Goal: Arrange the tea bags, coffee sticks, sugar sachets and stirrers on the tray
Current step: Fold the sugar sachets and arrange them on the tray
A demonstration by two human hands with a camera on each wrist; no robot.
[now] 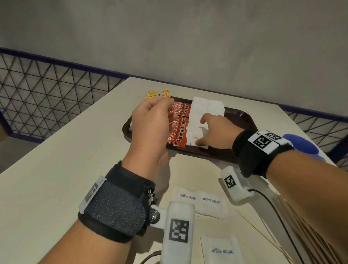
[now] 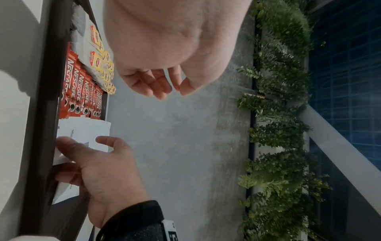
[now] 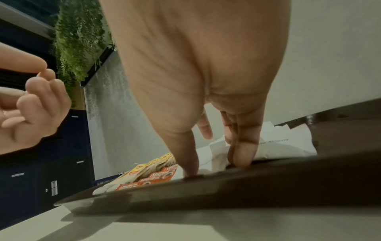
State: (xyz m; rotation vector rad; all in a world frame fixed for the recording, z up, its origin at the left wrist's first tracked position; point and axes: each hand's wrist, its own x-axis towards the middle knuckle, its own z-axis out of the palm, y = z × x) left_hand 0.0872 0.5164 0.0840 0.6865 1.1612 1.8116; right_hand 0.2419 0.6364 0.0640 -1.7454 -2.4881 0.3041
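The right hand (image 1: 214, 130) lies low on the tray (image 1: 241, 117), fingers fairly straight and spread, their tips pressing down on the white sugar sachets (image 1: 198, 113); the thumb touches the sachet nearest the tray's 6 o'clock rim. The left hand (image 1: 151, 124) hovers above the tray's 9 o'clock side, fingers loosely curled with thumb and forefinger tips close together, and nothing shows between them (the right wrist view shows the same bare curl (image 3: 31, 104)).

The sugar sachets are flat white paper packets, one showing small blue "white" lettering, laid overlapping in a column from 12 to 6 o'clock about the middle of the dark brown tray. Just beside them at 9 o'clock are the coffee sticks (image 1: 179, 125), red with white lettering and a dark cup at one end, lined up in rows. Further toward 10 o'clock sit the tea bags (image 2: 98, 62), white with yellow and red tags, some reaching past the tray's far rim.

Off the tray at 6 o'clock, three more sachets (image 1: 209, 203) marked "white sugar" lie on the pale table (image 1: 61, 155). At 4 o'clock thin wooden stirrers (image 1: 303, 236) lie fanned under the right forearm, and a blue object (image 1: 301, 145) sits beyond the right wrist
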